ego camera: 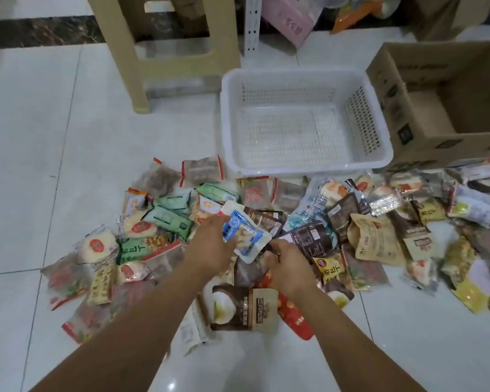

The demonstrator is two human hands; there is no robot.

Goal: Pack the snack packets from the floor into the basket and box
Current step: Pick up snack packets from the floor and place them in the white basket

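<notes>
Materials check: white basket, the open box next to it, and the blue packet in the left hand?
The white basket looks like moulded plastic with a satin finish, slotted walls and a rolled rim. The box looks like brown cardboard: matte, printed, with folded flaps. The blue packet, held by the left hand, is probably glossy plastic film; it catches glare and the contents seem to show through.

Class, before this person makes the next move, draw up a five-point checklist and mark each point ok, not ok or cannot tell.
1. left hand grips the blue packet firmly: ok.
2. basket upright, with room inside: ok.
3. box open at the top: ok.
4. right hand holds a packet: cannot tell, its fingers curl into the pile.
5. snack pile cleared from the floor: not ok, many packets lie there.
</notes>
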